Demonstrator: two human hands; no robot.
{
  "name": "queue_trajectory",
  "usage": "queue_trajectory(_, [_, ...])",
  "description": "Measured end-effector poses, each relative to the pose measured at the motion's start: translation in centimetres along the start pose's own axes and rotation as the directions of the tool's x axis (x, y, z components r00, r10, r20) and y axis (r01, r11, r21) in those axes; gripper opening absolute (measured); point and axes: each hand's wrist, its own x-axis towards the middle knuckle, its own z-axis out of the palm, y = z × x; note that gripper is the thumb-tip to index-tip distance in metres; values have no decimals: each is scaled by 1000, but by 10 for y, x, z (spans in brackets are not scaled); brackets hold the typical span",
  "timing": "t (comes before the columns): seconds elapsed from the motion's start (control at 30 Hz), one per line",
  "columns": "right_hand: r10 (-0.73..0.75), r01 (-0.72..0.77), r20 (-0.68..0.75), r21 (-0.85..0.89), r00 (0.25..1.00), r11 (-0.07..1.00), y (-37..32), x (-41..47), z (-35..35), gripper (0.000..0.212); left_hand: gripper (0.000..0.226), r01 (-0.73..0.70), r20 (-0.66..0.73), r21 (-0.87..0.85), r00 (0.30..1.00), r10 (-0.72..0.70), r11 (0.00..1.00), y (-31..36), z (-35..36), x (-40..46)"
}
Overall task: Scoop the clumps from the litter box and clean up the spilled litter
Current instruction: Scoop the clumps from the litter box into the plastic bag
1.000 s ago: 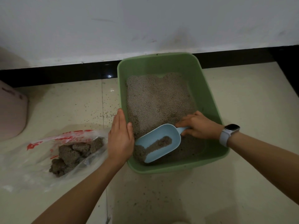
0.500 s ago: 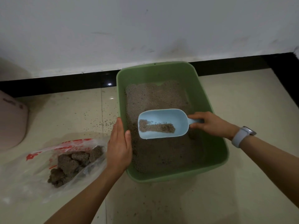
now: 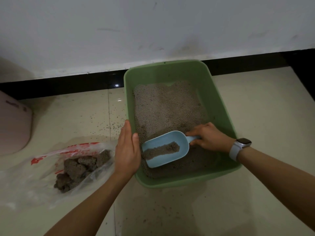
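Litter point(image 3: 167, 106) fills the green litter box point(image 3: 219, 103), which sits on the tiled floor point(image 3: 255, 106) against the black skirting, at about one o'clock from the middle of the view. The right hand point(image 3: 210, 137) reaches in from four o'clock and has its fingers curled round the handle of the pale blue scoop point(image 3: 166, 149). The scoop's mouth points toward eight o'clock and lies low in the near end of the box, with a strip of grey litter along its bowl. The left hand point(image 3: 127, 150) comes in from seven o'clock and grips the box's left rim, fingers straight down the outside wall and thumb hooked over the edge on the inside, just beside the scoop's mouth.

At nine o'clock from the left hand a clear plastic bag point(image 3: 51, 167) with red print lies on the floor, holding dark clumps point(image 3: 80, 166). Spilled grains point(image 3: 110, 126) are scattered on the tiles at eleven o'clock from that hand. A pink container point(image 3: 13, 126) stands at the view's far left edge.

Half a second ago the scoop was held level above the middle of the box; it has since dropped back to the near end and tilted, mouth down toward the left hand, close to where it lay a second ago. The left hand has kept its hold on the rim.
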Motion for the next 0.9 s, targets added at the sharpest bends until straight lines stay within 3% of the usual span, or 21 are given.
queue_trajectory(0.37, [40,-37,-4,282,999,959,1,-7,10,40,62,-26,12,16,1000,26,1000,0,-5,2])
queue_trajectory(0.57, [118,-40,-118,520,986,853,-5,-19,6,36,54,33,-210,32,977,-25,999,-23,-52,-5])
queue_trajectory(0.7, [124,17,-222,541,967,841,-19,-22,-10,40,48,138,-359,165,931,-71,977,-37,-85,-11])
queue_trajectory(0.8, [75,61,-271,461,960,885,-39,-16,-25,37,48,246,-457,328,886,-74,912,-50,-112,-16])
queue_trajectory(0.9, [-22,110,-235,368,972,923,-72,-5,-37,39,52,403,-422,460,883,-205,791,-65,-142,-23])
